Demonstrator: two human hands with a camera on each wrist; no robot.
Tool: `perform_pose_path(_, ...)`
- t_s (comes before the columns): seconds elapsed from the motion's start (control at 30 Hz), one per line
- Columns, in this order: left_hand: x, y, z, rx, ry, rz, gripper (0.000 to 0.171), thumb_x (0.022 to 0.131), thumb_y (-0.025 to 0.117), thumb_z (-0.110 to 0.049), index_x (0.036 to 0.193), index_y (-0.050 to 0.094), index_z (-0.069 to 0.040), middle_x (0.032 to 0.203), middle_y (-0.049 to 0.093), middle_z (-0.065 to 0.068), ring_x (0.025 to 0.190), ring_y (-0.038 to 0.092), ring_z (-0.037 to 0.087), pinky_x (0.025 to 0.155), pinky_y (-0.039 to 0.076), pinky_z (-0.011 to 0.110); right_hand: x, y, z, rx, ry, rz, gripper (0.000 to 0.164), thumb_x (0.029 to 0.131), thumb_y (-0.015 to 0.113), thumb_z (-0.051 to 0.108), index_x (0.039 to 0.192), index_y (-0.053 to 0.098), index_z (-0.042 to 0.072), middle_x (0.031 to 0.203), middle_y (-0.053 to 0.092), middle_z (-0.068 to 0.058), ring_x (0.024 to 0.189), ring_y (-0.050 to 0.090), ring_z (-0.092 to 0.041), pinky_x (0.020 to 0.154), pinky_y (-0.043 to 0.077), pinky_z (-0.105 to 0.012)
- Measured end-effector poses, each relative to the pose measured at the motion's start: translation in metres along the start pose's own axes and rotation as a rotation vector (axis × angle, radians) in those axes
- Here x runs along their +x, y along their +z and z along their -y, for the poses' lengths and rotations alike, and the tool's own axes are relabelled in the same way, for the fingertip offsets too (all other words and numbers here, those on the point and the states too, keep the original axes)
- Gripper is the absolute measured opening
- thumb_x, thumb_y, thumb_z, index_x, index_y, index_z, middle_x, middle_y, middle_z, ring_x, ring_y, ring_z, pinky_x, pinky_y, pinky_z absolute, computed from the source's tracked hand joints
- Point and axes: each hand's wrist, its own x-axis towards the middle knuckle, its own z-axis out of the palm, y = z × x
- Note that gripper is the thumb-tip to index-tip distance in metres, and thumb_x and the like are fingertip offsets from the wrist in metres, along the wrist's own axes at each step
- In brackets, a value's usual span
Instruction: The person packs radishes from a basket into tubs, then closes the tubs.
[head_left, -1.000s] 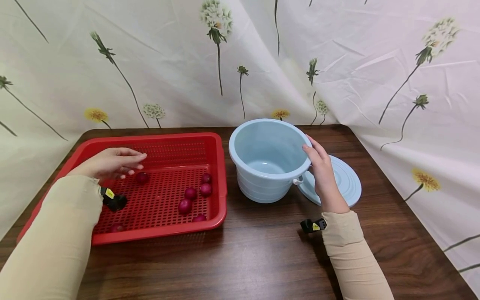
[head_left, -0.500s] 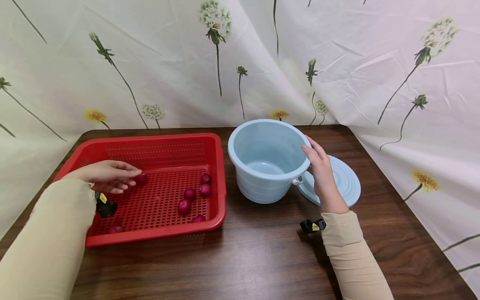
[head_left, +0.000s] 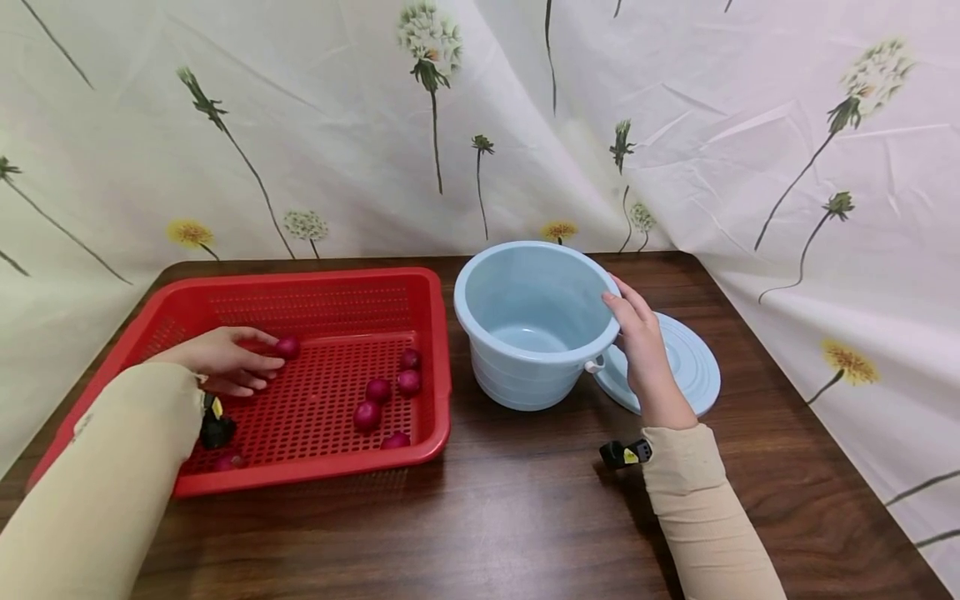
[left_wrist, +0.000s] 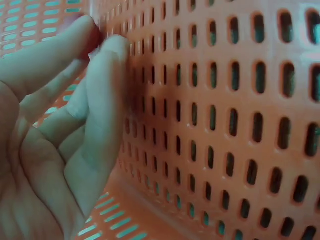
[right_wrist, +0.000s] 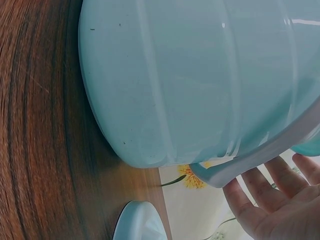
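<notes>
My left hand (head_left: 231, 360) is inside the red basket (head_left: 315, 471), with thumb and forefinger at a small red onion (head_left: 287, 347) near the basket's back left. The left wrist view shows this onion (left_wrist: 92, 36) partly hidden behind the fingertips, close to the slotted wall. Several other red onions (head_left: 367, 416) lie on the basket floor, mostly on the right. My right hand (head_left: 637, 342) holds the light blue bucket (head_left: 517, 379) by its right rim, thumb over the edge and fingers outside. The right wrist view shows the fingers beside the bucket's handle (right_wrist: 260, 155).
A round light blue lid (head_left: 693, 367) lies on the wooden table (head_left: 525, 517), right of the bucket and partly behind my right hand. Floral cloth (head_left: 337, 125) hangs along the back and right of the table. The bucket's interior shows no contents.
My left hand has lowered into the basket and come to the back left onion, which has shifted slightly toward the back. My right hand has stayed at the bucket's rim.
</notes>
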Motion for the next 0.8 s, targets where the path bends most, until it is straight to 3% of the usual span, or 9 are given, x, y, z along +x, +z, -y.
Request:
perform_pose_path(0.3,0.01,0.011,-0.005,-0.003,0.067,-0.014,0.076,0.1,0.059,-0.03,0.15,0.016,0.009,0.096,0.069,-0.005,0.084,0.069,0.008,0.076,0.061,0.033,0.001,0.0,0.001,-0.005,-0.003,0.003,0.054,0.101,0.049,0.037,0.15,0.043,0.017,0.152,0.045,-0.006,0.13,0.049,-0.019,0.108,0.04,-0.041)
perform_pose_path(0.57,0.016,0.026,-0.012,0.01,0.113,-0.075,0.08,0.099,0.061,-0.035,0.149,0.019,0.011,0.101,0.071,-0.003,0.083,0.068,0.009,0.075,0.061,0.033,0.002,0.0,-0.001,-0.013,-0.001,0.002,0.055,0.101,0.049,0.037,0.15,0.042,0.015,0.151,0.045,-0.007,0.129,0.049,-0.019,0.106,0.041,-0.039)
perform_pose_path(0.8,0.019,0.029,-0.017,0.049,0.112,-0.075,0.078,0.098,0.059,-0.041,0.149,0.025,0.008,0.108,0.07,0.004,0.086,0.067,0.011,0.077,0.061,0.035,0.002,-0.001,-0.001,-0.012,0.007,-0.003,0.055,0.1,0.049,0.038,0.151,0.042,0.016,0.153,0.044,-0.007,0.131,0.048,-0.02,0.109,0.039,-0.041)
